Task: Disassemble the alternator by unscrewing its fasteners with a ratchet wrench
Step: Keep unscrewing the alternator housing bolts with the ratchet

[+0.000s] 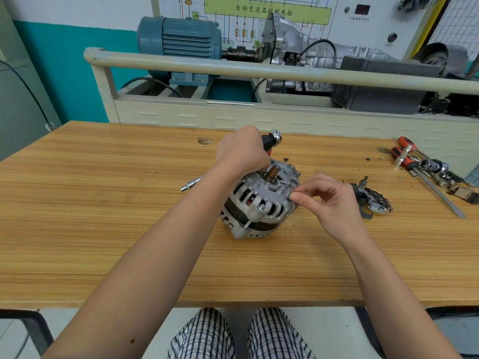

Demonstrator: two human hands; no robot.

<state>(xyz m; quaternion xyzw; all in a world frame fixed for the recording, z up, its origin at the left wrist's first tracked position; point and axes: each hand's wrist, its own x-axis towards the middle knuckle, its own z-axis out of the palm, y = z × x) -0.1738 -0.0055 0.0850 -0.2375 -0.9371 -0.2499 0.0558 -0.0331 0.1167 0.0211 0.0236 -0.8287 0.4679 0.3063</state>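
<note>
A silver alternator (pixel 255 203) with a black middle band lies tilted on the wooden table (pixel 103 203), its shaft end facing up. My left hand (pixel 241 151) grips a tool with a black handle and a round chrome end (pixel 272 139), held upright at the alternator's far side. My right hand (pixel 324 195) pinches something small at the alternator's right edge; what it pinches is hidden by the fingertips. One bolt head (pixel 261 207) shows on the housing's near side.
A removed black and metal part (pixel 373 200) lies right of the alternator. Red-handled screwdrivers, sockets and a long bar (pixel 425 172) crowd the table's far right. A loose chrome extension (pixel 190 183) lies behind my left forearm. A beige rail and machinery stand beyond the table.
</note>
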